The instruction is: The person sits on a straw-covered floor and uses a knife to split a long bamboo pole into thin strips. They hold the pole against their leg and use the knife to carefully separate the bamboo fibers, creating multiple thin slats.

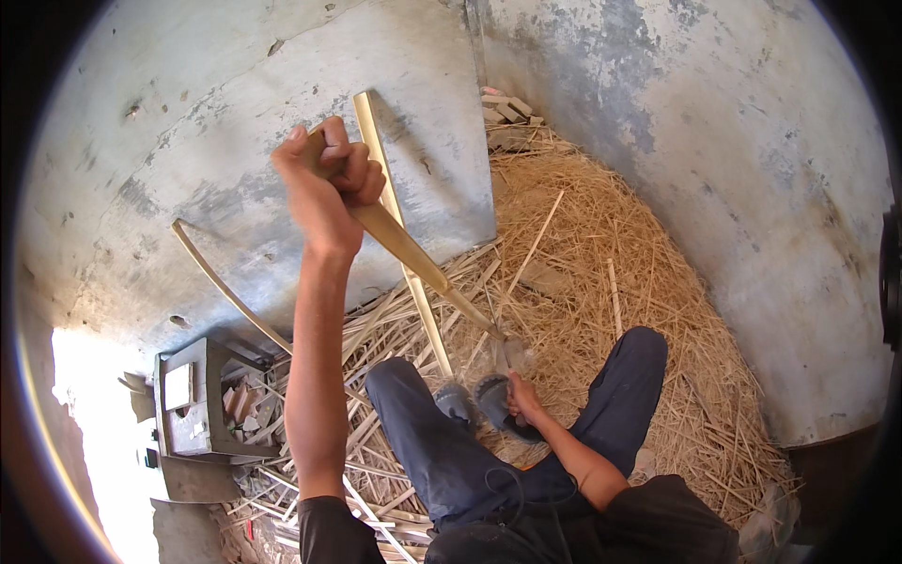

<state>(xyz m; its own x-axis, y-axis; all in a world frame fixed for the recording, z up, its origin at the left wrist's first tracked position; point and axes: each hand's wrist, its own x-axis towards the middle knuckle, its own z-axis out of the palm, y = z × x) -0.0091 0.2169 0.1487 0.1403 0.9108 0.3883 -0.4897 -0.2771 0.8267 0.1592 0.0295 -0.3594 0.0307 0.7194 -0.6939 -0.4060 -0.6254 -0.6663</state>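
My left hand (334,179) is raised in front of the wall, its fingers wrapped round the upper part of a split bamboo strip (404,252). The strip slants down to the right, and its lower end is close to my right hand (522,399), low between my knees. In that closed hand is a knife (513,354), its blade pointing up beside the strip's lower end. Blur hides whether blade and bamboo touch. Just below are my dark shoes (458,402).
Another bamboo strip (369,132) leans on the wall (254,122), and a curved strip (230,287) stands further left. Shavings (601,216) and loose strips cover the floor. A wooden box (214,437) with broken pieces is at left; bricks (509,110) lie in the far corner.
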